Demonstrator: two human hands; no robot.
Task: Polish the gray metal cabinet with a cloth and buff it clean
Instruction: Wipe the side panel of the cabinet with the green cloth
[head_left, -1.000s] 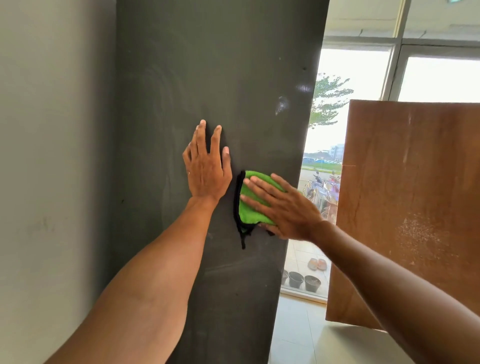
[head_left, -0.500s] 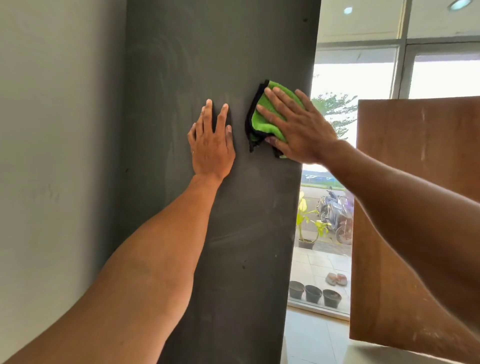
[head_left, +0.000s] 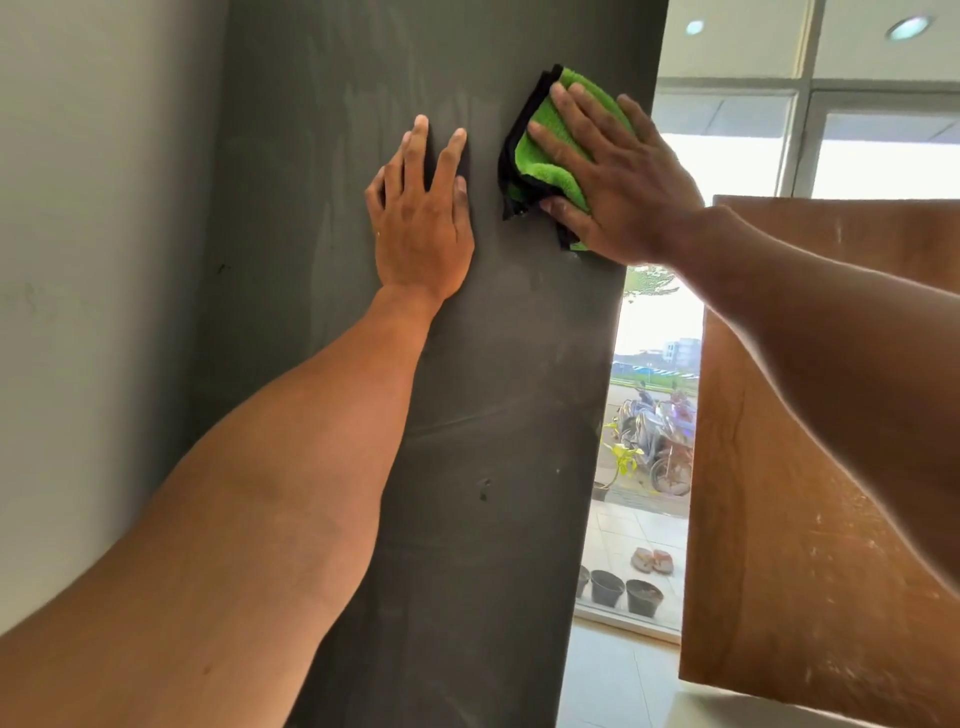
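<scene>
Cloth (head_left: 545, 156) now higher, smudged gray cabinet (head_left: 322, 208) — wall (head_left: 104, 260) left, window (head_left: 883, 166) right

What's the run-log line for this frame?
phase: polishing | right hand: pressing green cloth on gray cabinet | left hand: flat on cabinet

One gray metal cabinet (head_left: 467, 415); one green cloth (head_left: 540, 150), edged in black; two grips, both bare hands, a left grip (head_left: 421, 223) and a right grip (head_left: 623, 192); one pale wall (head_left: 78, 312); one brown wooden board (head_left: 779, 571); two round ceiling lights, one nearer (head_left: 694, 27) and one farther right (head_left: 909, 27); outside the glass, three dark pots (head_left: 607, 587) in a row; two sandals (head_left: 652, 560), one pair; one yellow-leaved plant (head_left: 623, 457); parked motorbikes (head_left: 641, 421), at least two, the exact count unclear.
</scene>
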